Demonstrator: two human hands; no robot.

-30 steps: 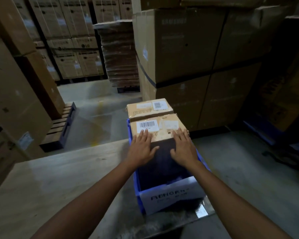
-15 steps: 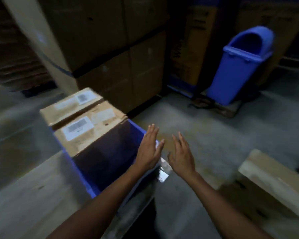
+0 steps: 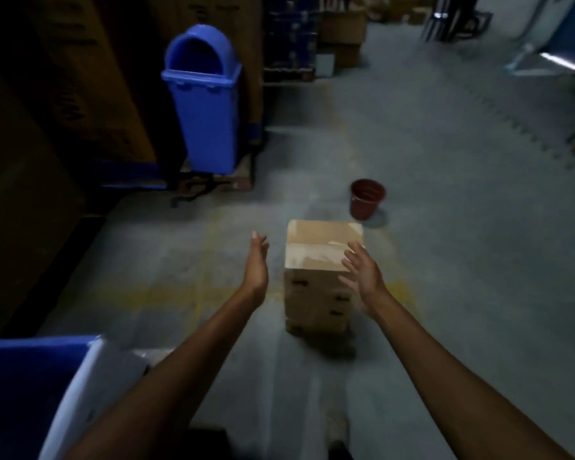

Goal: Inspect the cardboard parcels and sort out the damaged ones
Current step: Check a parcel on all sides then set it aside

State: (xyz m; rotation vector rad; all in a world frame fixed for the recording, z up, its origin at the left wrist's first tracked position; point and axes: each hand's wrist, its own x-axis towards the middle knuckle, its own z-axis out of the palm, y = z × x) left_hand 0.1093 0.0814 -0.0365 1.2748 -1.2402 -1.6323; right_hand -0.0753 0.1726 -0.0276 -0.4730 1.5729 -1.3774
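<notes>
A tall stack of cardboard parcels point(image 3: 316, 277) stands on the grey floor ahead of me, its top a plain brown face. My left hand point(image 3: 256, 263) hangs in the air to the left of the stack, fingers straight, palm turned inward, holding nothing. My right hand point(image 3: 362, 273) is raised in front of the stack's right side with fingers spread; whether it touches the cardboard I cannot tell. A corner of the blue crate point(image 3: 30, 393) shows at the lower left.
A blue swing-lid bin point(image 3: 203, 104) stands at the back left beside dark stacks of large cartons point(image 3: 63, 111). A small red bucket point(image 3: 367, 198) sits on the floor just behind the stack. More boxes point(image 3: 342, 31) lie far back.
My view has swung right, away from the crate with labelled parcels. Both hands left those parcels and now reach toward the stack on the floor.
</notes>
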